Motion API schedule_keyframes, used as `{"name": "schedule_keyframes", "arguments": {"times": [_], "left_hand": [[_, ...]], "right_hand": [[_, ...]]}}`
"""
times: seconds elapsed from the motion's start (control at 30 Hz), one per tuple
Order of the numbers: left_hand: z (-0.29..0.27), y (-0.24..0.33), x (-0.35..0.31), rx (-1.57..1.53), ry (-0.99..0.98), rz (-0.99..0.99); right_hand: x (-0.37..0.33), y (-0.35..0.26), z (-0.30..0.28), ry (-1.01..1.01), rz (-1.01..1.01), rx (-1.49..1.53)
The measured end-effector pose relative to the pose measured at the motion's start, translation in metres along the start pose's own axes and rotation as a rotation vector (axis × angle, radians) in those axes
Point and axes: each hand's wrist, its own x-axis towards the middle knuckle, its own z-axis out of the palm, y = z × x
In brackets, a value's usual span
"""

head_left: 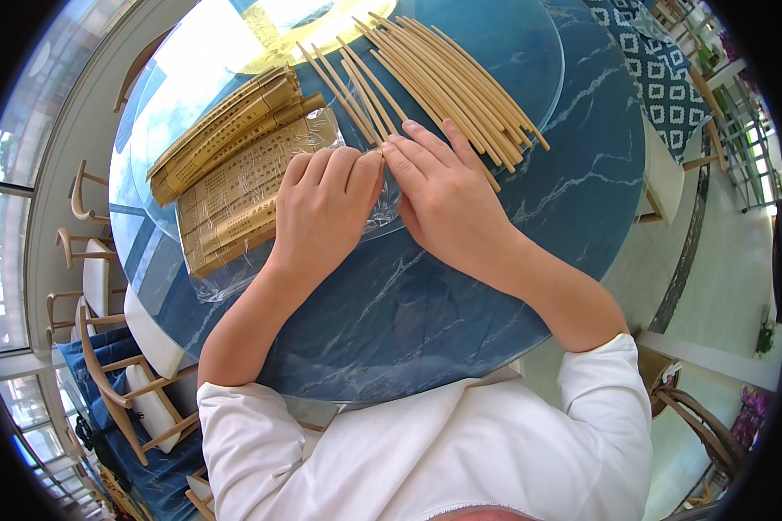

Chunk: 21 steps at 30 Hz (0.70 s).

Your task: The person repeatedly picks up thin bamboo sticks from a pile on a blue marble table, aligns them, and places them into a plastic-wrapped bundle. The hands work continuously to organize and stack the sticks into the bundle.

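Observation:
My left hand (pixel 328 193) is closed, its fingers curled under beside a stack of gold-brown printed paper sleeves (pixel 222 204). Whatever its fingertips grip is mostly hidden; only a small tan bit shows there. Close against it, my right hand (pixel 450 187) has its fingers stretched forward, the fingertips meeting the left hand at the near ends of a few loose wooden chopsticks (pixel 343 94). A larger spread of chopsticks (pixel 447 82) lies just beyond my right hand. Clear plastic wrap (pixel 321 130) is around the flat sleeves, and rolled or curled sleeves (pixel 235 130) rest on their far side.
The round blue marbled table (pixel 391 321) carries a glass turntable (pixel 539 52) with a yellow round patch at its far side. Wooden chairs (pixel 117 382) stand at the left. A blue-and-white patterned cloth (pixel 660 87) hangs at the far right.

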Motion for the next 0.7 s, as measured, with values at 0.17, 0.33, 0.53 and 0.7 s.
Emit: {"name": "schedule_keyframes", "arguments": {"times": [0.17, 0.33, 0.53, 0.7], "left_hand": [[0.000, -0.004, 0.003, -0.003, 0.034, 0.003], [-0.013, -0.010, 0.012, -0.084, -0.035, -0.114], [-0.012, -0.014, 0.012, -0.139, -0.069, -0.109], [-0.002, -0.029, 0.010, -0.206, -0.194, -0.084]], "right_hand": [[0.004, 0.021, 0.001, 0.038, 0.013, 0.037], [0.002, 0.034, -0.006, 0.026, 0.125, -0.158], [0.008, 0.041, 0.022, 0.080, 0.139, -0.266], [0.013, 0.051, 0.018, 0.109, 0.149, -0.356]]}}
